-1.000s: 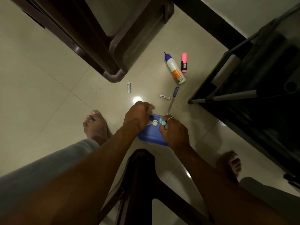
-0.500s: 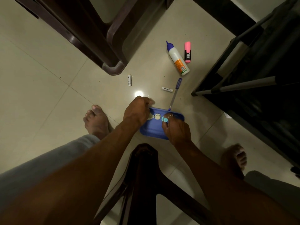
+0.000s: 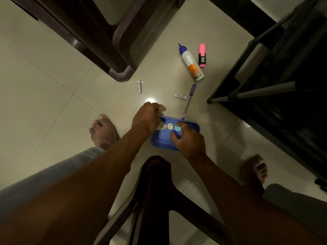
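Little has shifted in the last half second: the right hand [image 3: 190, 140] has let its thumb drop lower, so the teal coil [image 3: 177, 128] now shows face up on the tray [image 3: 162, 144], which lies where it did. That hand has its fingers curled, and the coil sits between the ringed forefinger and the thumb in a loose pinch. The left hand [image 3: 146, 119] stays over the tray's upper left corner with its fingers curled under; what they have hold of is hidden, so I cannot tell.

Just left of the teal coil is a cream coil [image 3: 170, 126], and beside that a white piece [image 3: 161, 127] lies partly under the left hand. All three are in the upper part of the blue tray, which is flat on the tiled floor [image 3: 53, 103] at the centre of the frame.

A blue pen [image 3: 189, 101] runs up from the tray's top rim, its tip touching it. A small white tube [image 3: 180, 96] lies just left of the pen, and another white tube [image 3: 139, 87] is further left. Higher up, a glue bottle [image 3: 192, 65] and a pink highlighter [image 3: 202, 55] lie side by side. A bare foot [image 3: 103, 131] is left of the tray and another [image 3: 254, 170] at lower right. A dark chair [image 3: 106, 41] fills the upper left, a black rack [image 3: 274, 85] the right, and a brown stool [image 3: 154, 183] the bottom centre.
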Available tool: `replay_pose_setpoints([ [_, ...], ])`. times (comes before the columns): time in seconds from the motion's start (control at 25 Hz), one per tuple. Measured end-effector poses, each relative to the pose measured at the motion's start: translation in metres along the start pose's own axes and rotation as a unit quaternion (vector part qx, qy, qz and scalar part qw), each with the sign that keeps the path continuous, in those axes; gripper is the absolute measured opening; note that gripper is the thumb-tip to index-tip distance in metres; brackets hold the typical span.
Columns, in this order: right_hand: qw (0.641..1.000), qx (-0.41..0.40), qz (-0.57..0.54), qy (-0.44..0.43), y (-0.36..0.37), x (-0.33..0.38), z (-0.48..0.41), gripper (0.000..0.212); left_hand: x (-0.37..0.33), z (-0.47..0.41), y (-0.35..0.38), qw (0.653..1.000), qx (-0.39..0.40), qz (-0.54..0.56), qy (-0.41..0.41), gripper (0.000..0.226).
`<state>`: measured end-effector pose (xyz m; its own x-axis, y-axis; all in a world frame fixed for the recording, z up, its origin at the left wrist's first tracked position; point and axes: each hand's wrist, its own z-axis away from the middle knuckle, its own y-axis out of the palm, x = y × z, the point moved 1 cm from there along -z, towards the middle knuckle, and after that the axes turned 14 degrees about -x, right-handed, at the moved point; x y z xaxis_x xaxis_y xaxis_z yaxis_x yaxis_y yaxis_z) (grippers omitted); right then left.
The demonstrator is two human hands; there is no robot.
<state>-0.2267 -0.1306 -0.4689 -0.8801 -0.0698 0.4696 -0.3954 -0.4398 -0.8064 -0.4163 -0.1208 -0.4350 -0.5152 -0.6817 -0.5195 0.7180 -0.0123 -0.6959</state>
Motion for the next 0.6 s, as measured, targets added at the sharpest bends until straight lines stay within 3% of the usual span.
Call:
replay_pose_setpoints([
  [0.12, 0.998, -0.055, -0.006, -0.021, -0.021, 0.022, -0.005, 0.022, -0.011, -0.005, -0.004, 1.000, -0.015, 0.002, -0.006, 0.036],
  [0.4, 0.968, -0.236, -0.063, -0.051, -0.061, 0.062, -0.103, 0.017, -0.050, -0.048, -0.004, 0.998, -0.050, 0.011, 0.027, 0.030],
  [0.6, 0.937, -0.329, -0.101, 0.061, -0.068, 0.070, -0.180, 0.017, -0.061, -0.091, 0.000, 0.996, -0.076, 0.034, 0.041, 0.030],
])
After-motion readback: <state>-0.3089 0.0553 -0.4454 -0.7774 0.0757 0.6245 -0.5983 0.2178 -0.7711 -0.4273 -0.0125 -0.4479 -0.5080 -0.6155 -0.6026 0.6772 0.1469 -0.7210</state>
